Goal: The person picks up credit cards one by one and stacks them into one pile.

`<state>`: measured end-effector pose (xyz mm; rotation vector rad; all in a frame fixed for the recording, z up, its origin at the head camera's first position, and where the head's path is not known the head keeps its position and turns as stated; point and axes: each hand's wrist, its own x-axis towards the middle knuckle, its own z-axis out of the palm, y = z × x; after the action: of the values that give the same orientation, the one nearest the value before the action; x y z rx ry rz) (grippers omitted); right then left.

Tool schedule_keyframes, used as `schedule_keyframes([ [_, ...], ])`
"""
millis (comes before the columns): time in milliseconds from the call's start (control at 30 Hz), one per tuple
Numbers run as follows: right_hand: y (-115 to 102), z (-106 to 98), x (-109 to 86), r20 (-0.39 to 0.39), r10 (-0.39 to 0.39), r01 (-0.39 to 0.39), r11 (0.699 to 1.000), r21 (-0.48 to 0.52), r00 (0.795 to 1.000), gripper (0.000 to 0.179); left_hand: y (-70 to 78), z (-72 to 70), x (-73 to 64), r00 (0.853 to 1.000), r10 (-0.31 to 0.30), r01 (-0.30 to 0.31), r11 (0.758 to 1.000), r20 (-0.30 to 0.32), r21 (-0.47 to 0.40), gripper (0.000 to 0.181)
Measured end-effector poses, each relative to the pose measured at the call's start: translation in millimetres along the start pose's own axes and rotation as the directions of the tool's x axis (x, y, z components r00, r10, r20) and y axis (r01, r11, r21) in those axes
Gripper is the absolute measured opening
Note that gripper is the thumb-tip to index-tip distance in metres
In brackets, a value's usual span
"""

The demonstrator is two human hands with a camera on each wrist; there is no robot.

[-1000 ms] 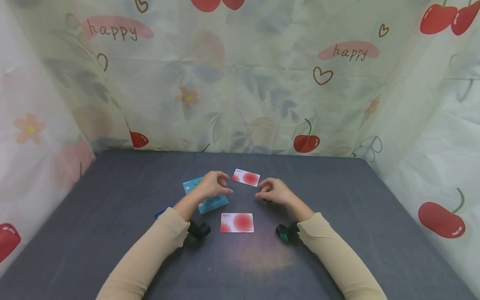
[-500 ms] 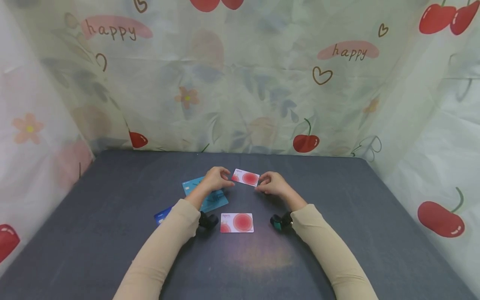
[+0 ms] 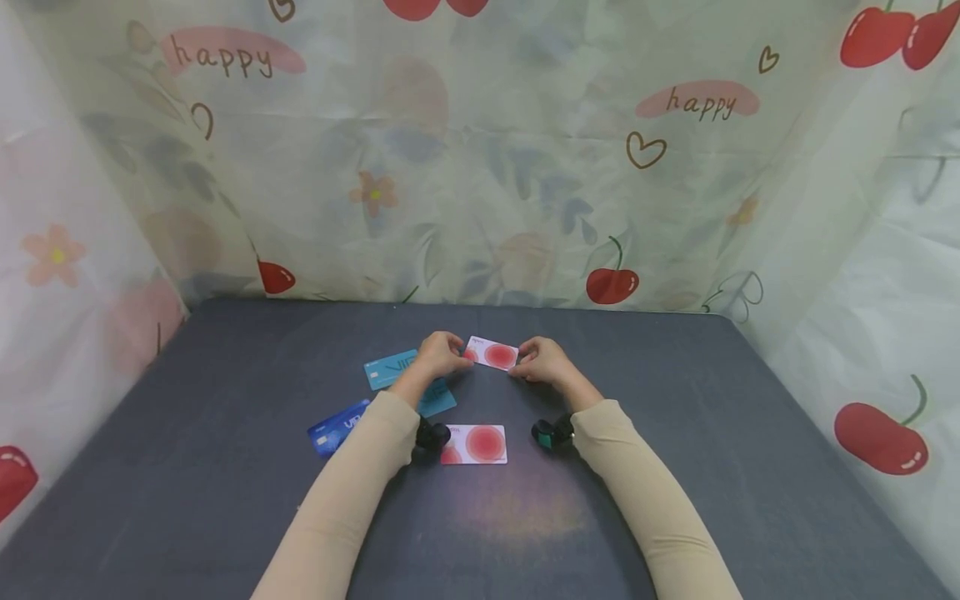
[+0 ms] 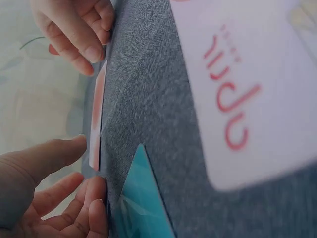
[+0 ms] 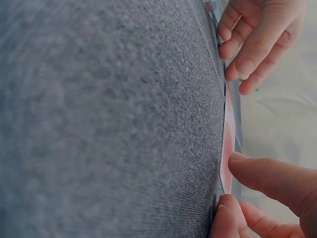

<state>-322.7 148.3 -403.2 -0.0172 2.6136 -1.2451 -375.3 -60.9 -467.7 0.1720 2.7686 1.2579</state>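
Observation:
A white card with red circles lies tilted on the dark table, between my two hands. My left hand is at its left end, thumb and fingers apart; in the left wrist view the thumb hovers close to the card. At the right end is my right hand, its thumb at the card's face in the right wrist view and fingertips by the end. Neither hand plainly pinches it. Nearer to me lies a matching card, partly covered by the left wrist camera.
Left of the hands, light-blue cards lie partly under my left hand and forearm. A blue card sits farther left, its right end hidden by the sleeve. Printed curtains close off the table's back and sides.
Both hands have moved in to the far card's ends, the left moving right and up, the right slightly up. The left sleeve has uncovered more of the blue card. The cards have not visibly shifted.

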Motion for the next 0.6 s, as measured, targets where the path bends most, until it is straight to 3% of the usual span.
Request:
schedule_keyframes([
  [33,0.1,0.3,0.6,0.000,0.002,-0.002,1.000,0.006,1.000,0.046,-1.6,1.9,3.6,1.000,-0.021,0.021,1.000,0.003,-0.001,0.050],
  [167,1.3,1.4,3.9,-0.002,0.009,-0.009,1.000,0.015,1.000,0.048,41.7,-16.5,-32.6,0.993,-0.116,0.116,0.993,0.029,-0.003,0.046],
  [267,2.2,2.2,6.4,-0.005,0.006,-0.006,1.000,0.015,1.000,0.049,57.3,-21.7,-48.6,0.993,-0.116,0.115,0.993,0.013,0.014,0.044],
  [367,2.1,2.5,7.9,-0.009,0.004,-0.004,1.000,0.007,1.000,0.050,63.1,-22.5,-55.4,0.994,-0.107,0.106,0.994,0.004,0.029,0.045],
  [600,0.4,3.9,6.8,-0.023,0.021,-0.021,0.999,-0.035,1.000,0.050,63.1,-18.4,-53.1,0.992,-0.123,0.123,0.992,0.005,0.025,0.045],
])
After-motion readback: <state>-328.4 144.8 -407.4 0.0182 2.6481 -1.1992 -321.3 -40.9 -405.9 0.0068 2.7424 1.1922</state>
